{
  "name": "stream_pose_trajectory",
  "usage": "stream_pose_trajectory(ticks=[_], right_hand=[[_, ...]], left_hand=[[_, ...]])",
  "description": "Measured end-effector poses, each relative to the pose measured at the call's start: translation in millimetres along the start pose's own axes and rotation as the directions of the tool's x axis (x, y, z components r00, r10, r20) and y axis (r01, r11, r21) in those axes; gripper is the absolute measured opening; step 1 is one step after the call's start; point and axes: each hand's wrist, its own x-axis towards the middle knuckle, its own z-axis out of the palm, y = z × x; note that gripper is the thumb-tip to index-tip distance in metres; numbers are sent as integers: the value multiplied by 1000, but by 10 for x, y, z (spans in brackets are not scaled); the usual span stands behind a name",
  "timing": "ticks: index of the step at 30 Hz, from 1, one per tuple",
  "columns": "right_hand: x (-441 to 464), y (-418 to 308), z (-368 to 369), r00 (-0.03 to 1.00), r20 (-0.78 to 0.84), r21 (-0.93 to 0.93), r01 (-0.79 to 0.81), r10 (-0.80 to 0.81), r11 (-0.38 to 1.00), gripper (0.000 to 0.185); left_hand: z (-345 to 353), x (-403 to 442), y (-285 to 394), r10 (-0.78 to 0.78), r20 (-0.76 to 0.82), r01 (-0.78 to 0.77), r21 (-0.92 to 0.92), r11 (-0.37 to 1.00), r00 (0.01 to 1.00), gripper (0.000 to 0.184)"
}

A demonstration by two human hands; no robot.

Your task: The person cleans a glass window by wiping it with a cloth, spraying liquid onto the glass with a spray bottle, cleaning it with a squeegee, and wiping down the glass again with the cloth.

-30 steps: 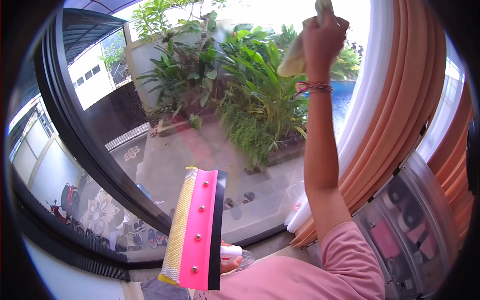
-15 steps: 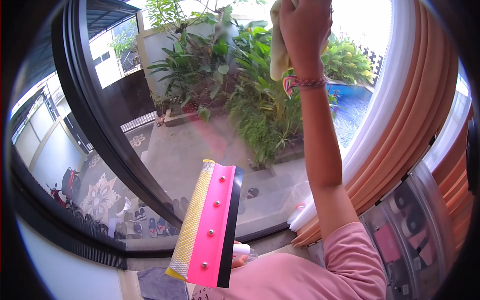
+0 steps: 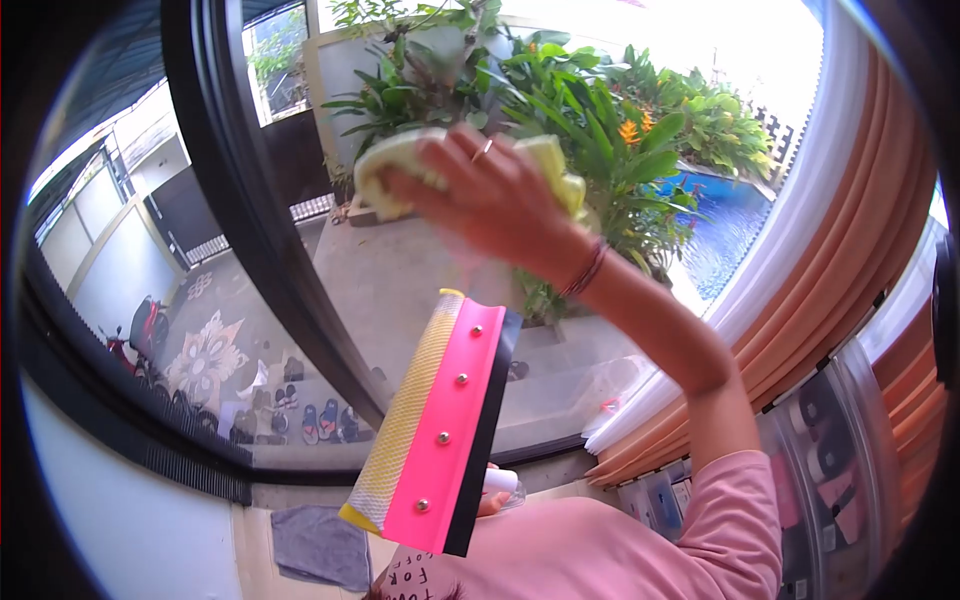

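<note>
My right hand (image 3: 500, 200) is raised against the window glass (image 3: 380, 270), its fingers closed over a pale yellow cloth (image 3: 395, 165). The cloth bunches out on both sides of the hand, which is a little blurred. In front of my chest stands a pink squeegee (image 3: 445, 430), tilted, with a black rubber blade, a yellow mesh-covered sponge side and a row of metal studs. My left hand (image 3: 491, 503) is mostly hidden behind the squeegee head; a bit of its fingers shows by a white nozzle (image 3: 500, 481) and a clear plastic part. The squeegee's handle is out of sight.
A dark window frame post (image 3: 250, 200) crosses on the left. White and orange curtains (image 3: 820, 270) hang at right, beside clear drawers (image 3: 830, 440). A grey cloth (image 3: 320, 545) lies below. Outside are plants, a pool (image 3: 730, 225) and several sandals (image 3: 325, 420).
My right hand has swept down and left across the glass with the yellow cloth, the elbow now bent. The squeegee has shifted slightly right and up in view. The camera view has turned a little.
</note>
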Motion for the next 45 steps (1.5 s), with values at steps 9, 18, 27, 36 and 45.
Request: stream_pose_trajectory(ticks=[9,18,27,36,45], right_hand=[[1077,252,116,888,-340,80,-302,311,950,23],[-167,-1045,433,992,47,160,110,-119,981,24],[828,-307,479,970,-237,11,67,-62,998,22],[444,-805,577,970,-221,-11,-102,97,995,24],[-882,-1597,391,948,293,362,12,-126,932,49]], left_hand=[[-32,-353,-213,-124,-101,122,-25,992,987,35],[18,-634,-219,-180,-177,174,-48,984,968,35],[-8,-910,-215,-236,-207,231,-47,972,949,35],[12,-1068,-231,-301,-278,295,-64,953,912,35],[14,-1258,-157,-338,-319,335,-65,940,885,35]])
